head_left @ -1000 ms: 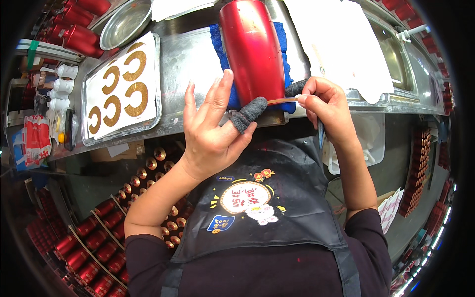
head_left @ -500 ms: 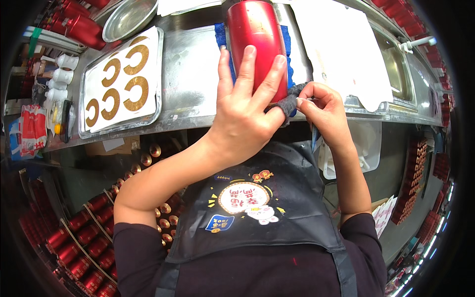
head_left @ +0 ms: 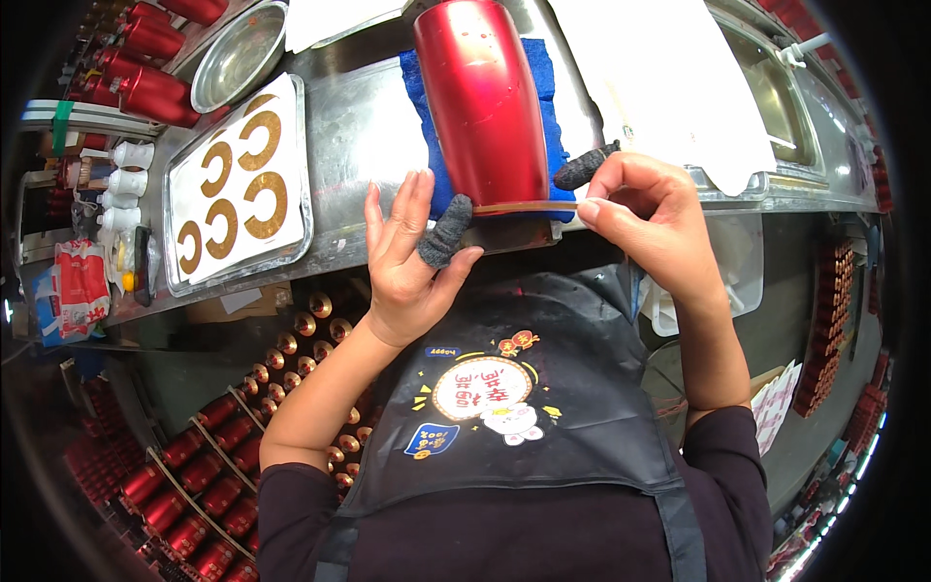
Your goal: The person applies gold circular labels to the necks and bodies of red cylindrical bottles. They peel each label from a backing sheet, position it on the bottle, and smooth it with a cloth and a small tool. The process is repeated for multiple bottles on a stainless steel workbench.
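A glossy red rounded canister (head_left: 485, 107) lies on its side on a blue cloth (head_left: 543, 73), its end toward me. Across that near end runs a thin gold-brown strip (head_left: 529, 207). My right hand (head_left: 659, 213) pinches the strip's right end between thumb and a fingertip; another of its fingers, in a dark grey finger sleeve (head_left: 586, 167), points toward the canister. At the strip's left end, the index finger of my left hand (head_left: 412, 267), also in a grey sleeve, touches it. That hand's other fingers are spread and hold nothing.
Left on the metal bench (head_left: 359, 126) stands a tray (head_left: 304, 209) with gold C-shaped pieces on a white sheet. Behind it is a steel bowl (head_left: 240, 58). White sheets (head_left: 650, 87) cover the right side. Below left, several red canisters (head_left: 184, 538) stand in rows.
My left hand has come off the top of the canister and moved down to the left. My right hand has shifted slightly right, and the strip now shows stretched between both hands.
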A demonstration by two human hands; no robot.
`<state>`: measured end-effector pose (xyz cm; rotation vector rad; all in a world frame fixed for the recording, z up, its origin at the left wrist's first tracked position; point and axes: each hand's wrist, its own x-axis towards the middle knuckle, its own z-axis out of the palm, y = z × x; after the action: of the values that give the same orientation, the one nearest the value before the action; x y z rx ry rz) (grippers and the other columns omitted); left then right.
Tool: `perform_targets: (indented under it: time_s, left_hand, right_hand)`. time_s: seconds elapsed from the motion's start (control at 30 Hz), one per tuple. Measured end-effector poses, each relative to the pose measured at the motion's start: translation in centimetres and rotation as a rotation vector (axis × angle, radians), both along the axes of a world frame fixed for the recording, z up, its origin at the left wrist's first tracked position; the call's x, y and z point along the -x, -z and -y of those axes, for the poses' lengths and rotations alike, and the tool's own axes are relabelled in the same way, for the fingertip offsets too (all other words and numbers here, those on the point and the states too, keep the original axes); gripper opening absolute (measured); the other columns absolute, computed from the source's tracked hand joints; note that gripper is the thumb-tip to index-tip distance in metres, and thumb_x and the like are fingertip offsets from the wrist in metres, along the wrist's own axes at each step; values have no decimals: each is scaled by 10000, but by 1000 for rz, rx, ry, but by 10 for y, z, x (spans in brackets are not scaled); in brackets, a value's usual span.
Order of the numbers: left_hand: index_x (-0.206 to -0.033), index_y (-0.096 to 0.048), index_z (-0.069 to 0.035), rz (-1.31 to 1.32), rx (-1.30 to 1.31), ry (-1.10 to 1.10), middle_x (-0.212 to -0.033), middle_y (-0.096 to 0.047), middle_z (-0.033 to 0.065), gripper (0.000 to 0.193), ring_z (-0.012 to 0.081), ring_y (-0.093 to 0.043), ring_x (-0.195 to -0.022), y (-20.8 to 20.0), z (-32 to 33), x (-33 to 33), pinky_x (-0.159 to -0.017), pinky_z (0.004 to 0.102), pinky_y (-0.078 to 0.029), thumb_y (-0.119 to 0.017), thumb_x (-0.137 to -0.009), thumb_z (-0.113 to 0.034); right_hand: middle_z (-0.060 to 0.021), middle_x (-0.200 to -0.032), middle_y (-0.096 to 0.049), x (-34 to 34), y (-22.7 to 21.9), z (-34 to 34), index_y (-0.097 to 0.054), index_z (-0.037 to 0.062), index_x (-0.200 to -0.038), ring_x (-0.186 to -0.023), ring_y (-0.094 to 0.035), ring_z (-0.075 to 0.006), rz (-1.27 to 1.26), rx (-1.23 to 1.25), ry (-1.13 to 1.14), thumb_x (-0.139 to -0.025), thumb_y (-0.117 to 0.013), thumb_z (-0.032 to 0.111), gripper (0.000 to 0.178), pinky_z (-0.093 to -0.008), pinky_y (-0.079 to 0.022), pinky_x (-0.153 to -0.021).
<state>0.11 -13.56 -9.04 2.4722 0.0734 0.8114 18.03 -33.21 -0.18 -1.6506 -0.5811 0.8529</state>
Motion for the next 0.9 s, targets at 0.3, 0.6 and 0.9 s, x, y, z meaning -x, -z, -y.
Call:
perform_targets:
  time_s: [0.3, 0.6, 0.9]
  left_hand:
    - [-1115, -737, -104, 3, -73, 51, -1449, -525, 242, 379, 410, -580, -1261, -8, -1, -6, -1124, 674, -203, -826, -748, -134]
    - [-1110, -760, -155, 70, -275, 52, -1434, -542, 236, 447, 457, -566, -1261, -42, 3, -28, -1127, 675, -219, -816, -669, -109]
    - [-1134, -737, -103, 84, -219, -16, -1422, -578, 157, 470, 394, -470, -1386, -40, 13, -57, -1106, 654, -305, -841, -686, -194]
  right_hand:
    - [69, -719, -552, -8, 21, 0, -618, 43, -814, -620, -438, 15, 75, -9, 14, -870, -717, 99, 127, -179, -306, -533]
    - [64, -748, -568, -9, 34, -5, -624, 41, -825, -635, -457, 11, 38, -19, 2, -870, -719, 98, 119, -170, -326, -549]
    - [59, -775, -590, -7, 31, -9, -651, 26, -827, -666, -489, 10, 29, 21, -64, -879, -713, 78, 96, -164, -370, -585]
